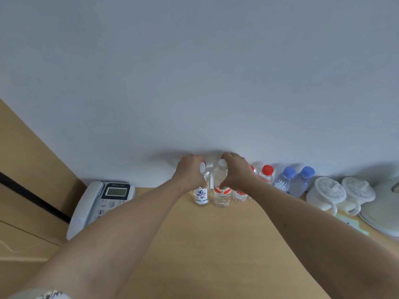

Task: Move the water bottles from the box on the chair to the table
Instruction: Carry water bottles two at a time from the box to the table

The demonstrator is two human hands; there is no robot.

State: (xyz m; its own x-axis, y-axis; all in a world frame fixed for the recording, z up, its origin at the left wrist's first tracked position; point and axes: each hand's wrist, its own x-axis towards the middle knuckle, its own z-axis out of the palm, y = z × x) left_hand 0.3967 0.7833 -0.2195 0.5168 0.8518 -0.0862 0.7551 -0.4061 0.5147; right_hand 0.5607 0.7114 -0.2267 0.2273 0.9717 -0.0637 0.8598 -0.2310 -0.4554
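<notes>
Both arms reach across the wooden table (pixel 194 244) to the wall. My left hand (pixel 190 171) grips a clear bottle with a white cap and a blue-lettered label (pixel 201 195), which stands upright on the table. My right hand (pixel 235 171) grips a second white-capped bottle with a red-and-white label (pixel 221 195), upright just beside the first. To their right along the wall stand a red-capped bottle (pixel 266 174), another partly hidden behind my right wrist, and two blue-capped bottles (pixel 285 179) (pixel 302 181). The box and chair are out of view.
A grey desk telephone (pixel 101 201) sits at the table's left end, next to a wooden cabinet (pixel 26 169). On the right stand two white lidded cups (pixel 326 193) (pixel 356 193) and a white appliance (pixel 384 214).
</notes>
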